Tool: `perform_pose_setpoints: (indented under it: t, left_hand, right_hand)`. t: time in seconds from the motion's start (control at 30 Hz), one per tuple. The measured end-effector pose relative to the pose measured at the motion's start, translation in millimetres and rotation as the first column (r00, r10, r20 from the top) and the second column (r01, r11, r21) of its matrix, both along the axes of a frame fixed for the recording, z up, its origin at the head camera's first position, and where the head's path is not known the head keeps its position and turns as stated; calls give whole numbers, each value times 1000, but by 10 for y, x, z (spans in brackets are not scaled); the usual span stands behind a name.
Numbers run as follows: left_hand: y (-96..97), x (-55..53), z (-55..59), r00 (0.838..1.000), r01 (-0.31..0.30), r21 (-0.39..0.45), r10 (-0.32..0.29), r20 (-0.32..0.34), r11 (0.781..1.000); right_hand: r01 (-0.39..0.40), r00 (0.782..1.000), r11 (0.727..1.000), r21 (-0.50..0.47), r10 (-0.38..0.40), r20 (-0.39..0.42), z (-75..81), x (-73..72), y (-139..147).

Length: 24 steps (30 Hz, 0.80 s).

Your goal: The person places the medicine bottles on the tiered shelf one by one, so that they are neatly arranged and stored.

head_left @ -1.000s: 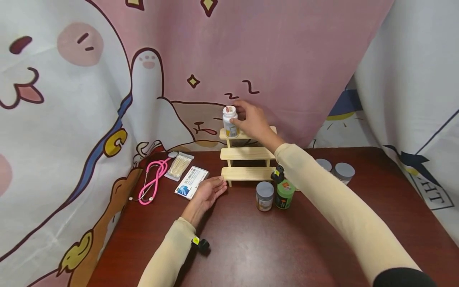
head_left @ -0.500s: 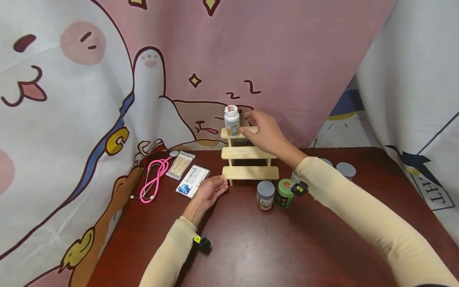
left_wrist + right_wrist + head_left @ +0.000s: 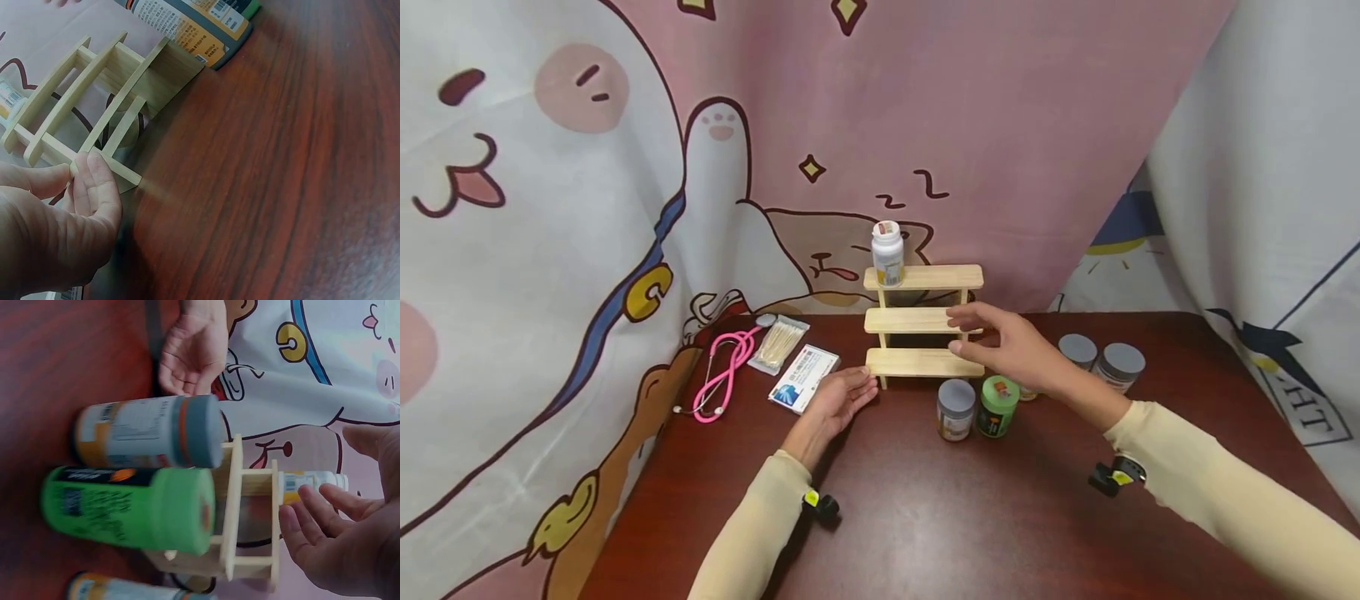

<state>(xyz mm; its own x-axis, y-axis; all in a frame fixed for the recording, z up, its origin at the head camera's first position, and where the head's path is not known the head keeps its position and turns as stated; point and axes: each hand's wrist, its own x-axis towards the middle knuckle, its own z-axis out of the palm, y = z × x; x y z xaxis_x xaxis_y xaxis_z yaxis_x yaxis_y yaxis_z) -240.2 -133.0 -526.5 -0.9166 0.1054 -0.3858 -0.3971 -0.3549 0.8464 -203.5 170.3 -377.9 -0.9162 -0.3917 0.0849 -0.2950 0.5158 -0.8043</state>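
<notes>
Fingers of the right hand (image 3: 1011, 346) are parted and slightly bent, with a wide gap between thumb and index, near the right end of a three-tier wooden shelf (image 3: 940, 277) at mid-frame in the head view. Thumb and fingertips of the left hand (image 3: 835, 398) pinch the left end of the shelf's lowest tier. On the left end of the top tier, above centre, a white pill bottle (image 3: 888, 254) stands upright. Just below the shelf, a gray-lidded jar (image 3: 956, 410) and a green jar (image 3: 997, 407) stand side by side; two more gray-topped jars (image 3: 1122, 362) are at centre right. Left of centre, a pink stethoscope (image 3: 742, 347), a packet of cotton swabs (image 3: 780, 344) and a medicine box (image 3: 803, 379) lie on the dark red tabletop (image 3: 917, 508).
</notes>
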Motion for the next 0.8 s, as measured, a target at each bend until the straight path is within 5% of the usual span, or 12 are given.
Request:
perform_pose_setpoints:
  t: [0.4,0.7,0.8]
  left_hand:
    - [-16,3,-3,1000,3,13,-3,3,1000]
    - [-9,-15,-1,1000,4,20,-3,-3,1000]
    - [-12,-10,-3,1000,2,23,-2,-2,1000]
  right_hand:
    - [-1,996,999,-33,4,86,-330,318,323]
    - [76,997,996,47,-76,14,-468,568,404]
    - [72,997,997,7,-72,12,-549,616,400]
